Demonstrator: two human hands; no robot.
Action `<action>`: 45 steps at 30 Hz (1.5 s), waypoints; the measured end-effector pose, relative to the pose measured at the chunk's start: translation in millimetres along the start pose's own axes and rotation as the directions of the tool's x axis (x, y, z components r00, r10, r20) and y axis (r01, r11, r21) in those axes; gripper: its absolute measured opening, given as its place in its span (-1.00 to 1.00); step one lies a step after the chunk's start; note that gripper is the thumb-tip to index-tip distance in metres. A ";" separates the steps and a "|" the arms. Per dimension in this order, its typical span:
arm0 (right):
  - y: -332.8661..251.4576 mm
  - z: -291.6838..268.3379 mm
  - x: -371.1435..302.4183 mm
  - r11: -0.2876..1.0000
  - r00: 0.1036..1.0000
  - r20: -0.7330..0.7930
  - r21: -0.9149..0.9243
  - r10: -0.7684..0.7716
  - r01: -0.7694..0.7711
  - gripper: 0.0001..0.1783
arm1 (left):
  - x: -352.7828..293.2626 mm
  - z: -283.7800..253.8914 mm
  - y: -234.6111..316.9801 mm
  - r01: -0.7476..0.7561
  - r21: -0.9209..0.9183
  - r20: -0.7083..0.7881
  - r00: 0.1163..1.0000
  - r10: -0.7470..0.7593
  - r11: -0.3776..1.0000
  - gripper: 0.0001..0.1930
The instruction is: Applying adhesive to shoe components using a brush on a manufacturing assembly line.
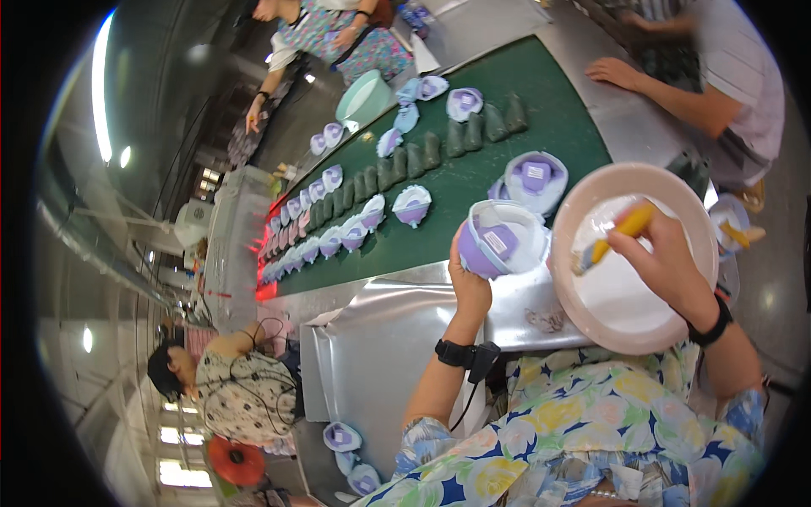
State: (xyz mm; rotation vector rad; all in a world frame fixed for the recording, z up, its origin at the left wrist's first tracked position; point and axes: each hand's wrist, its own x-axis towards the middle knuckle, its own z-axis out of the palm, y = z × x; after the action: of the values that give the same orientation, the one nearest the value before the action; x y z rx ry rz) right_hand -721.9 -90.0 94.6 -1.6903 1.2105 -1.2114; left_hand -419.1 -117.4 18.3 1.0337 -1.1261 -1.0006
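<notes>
My left hand [471, 283] grips a lavender and pale blue shoe upper [498, 241], its opening with a white label turned up towards me. Between the fingers of my right hand [667, 262] is a yellow-handled brush [623, 230], slightly blurred. Its bristles are over a pale pink basin [642, 340] that holds white liquid; whether they touch the liquid I cannot tell. Just beyond my left hand, another shoe upper [541, 179] of the same colours lies on the green belt [549, 80], close to the basin.
Rows of dark shoe lasts [405, 160] and more uppers [412, 205] line the belt. A mint-green basin [363, 100] stands at its far side. One person [710, 93] is at the far right, another [245, 380] at the left, a third [338, 42] beyond the belt. Uppers [342, 437] lie lower left.
</notes>
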 end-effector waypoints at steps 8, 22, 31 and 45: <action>14.1 -30.1 -51.0 0.881 0.936 0.008 0.336 0.352 -0.335 -0.82 | 66.8 -99.1 -98.2 0.281 -0.256 -0.303 0.885 -0.353 0.925 -0.53; 37.3 -36.0 -78.9 0.890 0.905 -0.025 0.194 0.425 -0.413 -0.81 | 109.7 -4.0 -187.1 0.508 0.195 -0.262 0.851 -0.455 0.839 -0.08; 43.2 -43.6 -89.5 0.936 0.942 -0.021 0.120 0.336 -0.332 -0.81 | 87.0 -4.1 -149.1 0.323 0.068 -0.333 0.899 -0.284 0.944 -0.27; 53.7 -46.4 -90.0 0.932 0.950 0.074 0.181 0.305 -0.313 -0.78 | -25.7 -84.7 -61.8 0.346 0.719 -0.273 0.938 -0.213 0.603 -0.16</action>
State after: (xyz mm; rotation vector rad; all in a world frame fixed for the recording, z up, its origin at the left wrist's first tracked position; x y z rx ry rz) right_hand -791.6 -21.8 34.4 -1.3209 1.2367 -1.0530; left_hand -345.2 -95.8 -57.4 2.0026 -1.3007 -0.6366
